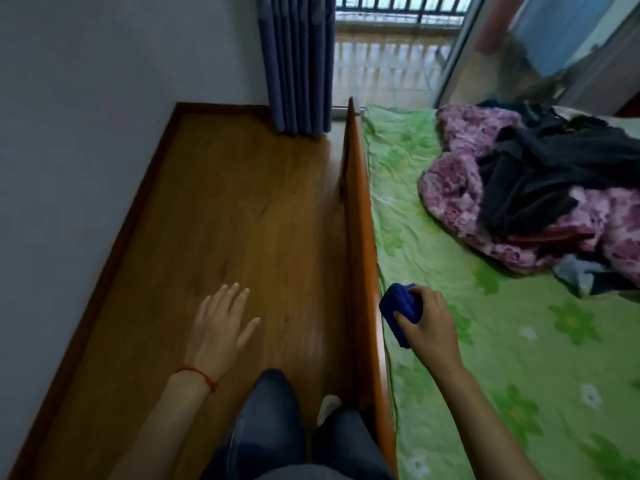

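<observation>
My right hand (427, 322) holds a bunched-up dark blue cloth (401, 311). My fingers and thumb are curled tight around it. The cloth is just above the long side edge of the bed, next to the smooth orange-brown wooden bed rail (362, 244), and over the green bed sheet with flower shapes (450, 258). I cannot tell if the cloth touches the rail.

My left hand (221, 327) holds nothing. Its fingers are straight and spread a little, and it hangs over the brown wooden floor (221, 188) beside the bed. A thin red string (199, 374) is tied around that wrist.

At the far side of the bed lies a crumpled purple and pink fluffy blanket (457, 181), with black clothes (540, 174) piled on top of it. A dark blue curtain (294, 64) hangs by the far corner of the floor. My legs in dark trousers (266, 420) are at the bottom, close to the rail.
</observation>
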`<state>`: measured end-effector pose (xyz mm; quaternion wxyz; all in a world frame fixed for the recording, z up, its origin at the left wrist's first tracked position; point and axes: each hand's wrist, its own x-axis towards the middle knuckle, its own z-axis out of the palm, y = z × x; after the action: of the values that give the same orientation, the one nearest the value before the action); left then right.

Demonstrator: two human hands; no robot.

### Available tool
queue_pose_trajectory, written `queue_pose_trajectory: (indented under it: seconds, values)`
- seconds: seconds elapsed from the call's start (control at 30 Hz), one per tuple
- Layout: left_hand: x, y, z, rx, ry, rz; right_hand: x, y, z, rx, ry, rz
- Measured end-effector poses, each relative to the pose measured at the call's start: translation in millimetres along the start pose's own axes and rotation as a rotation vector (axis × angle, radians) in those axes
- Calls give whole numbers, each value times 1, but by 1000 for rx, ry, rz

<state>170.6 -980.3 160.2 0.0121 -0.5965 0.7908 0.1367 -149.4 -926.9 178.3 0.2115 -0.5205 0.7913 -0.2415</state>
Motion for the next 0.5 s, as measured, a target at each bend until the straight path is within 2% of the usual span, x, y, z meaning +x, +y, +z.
queue_pose_trajectory:
  seconds: [0.3, 0.5]
  values:
    - [173, -39, -22, -29, 17, -28, 179, -55, 48, 21, -44, -57]
    - [312, -86, -68, -24, 60, 10, 310, -121, 80, 37, -40, -36]
